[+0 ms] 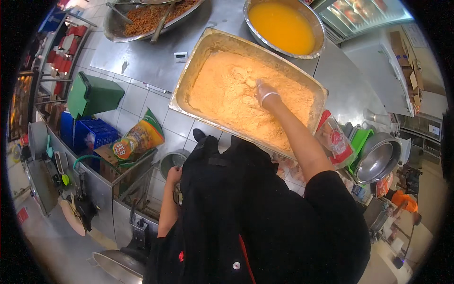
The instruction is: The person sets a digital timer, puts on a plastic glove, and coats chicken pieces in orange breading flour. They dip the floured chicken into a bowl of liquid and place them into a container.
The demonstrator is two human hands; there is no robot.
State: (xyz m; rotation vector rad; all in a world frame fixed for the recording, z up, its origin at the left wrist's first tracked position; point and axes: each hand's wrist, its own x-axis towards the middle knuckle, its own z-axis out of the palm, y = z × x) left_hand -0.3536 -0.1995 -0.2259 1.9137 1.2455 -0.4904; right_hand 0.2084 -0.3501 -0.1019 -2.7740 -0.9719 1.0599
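My right hand (pixel 265 93), in a clear disposable glove, reaches into a large rectangular metal pan (pixel 182 83). Its fingertips are sunk in pale orange, flour-like powder (pixel 227 81), which lies crumbly and ridged around them. What the fingers do under the powder is hidden. Down beside my left hip, my bare left hand (pixel 173 174) has its fingers curled, in front of a round grey container (pixel 169 161). Whether it grips that container's rim is unclear. Behind the pan, a metal bowl (pixel 320 49) holds cloudy orange-yellow liquid (pixel 282 26).
A steel table (pixel 142 62) carries a small white digital device (pixel 180 57) and a metal basin (pixel 111 33) of reddish-brown crumbly food with utensils. A green bin (pixel 94 94) and a printed bag (pixel 140 136) are at left. Metal bowls (pixel 379 159) and a red-and-clear bag (pixel 333 138) are at right.
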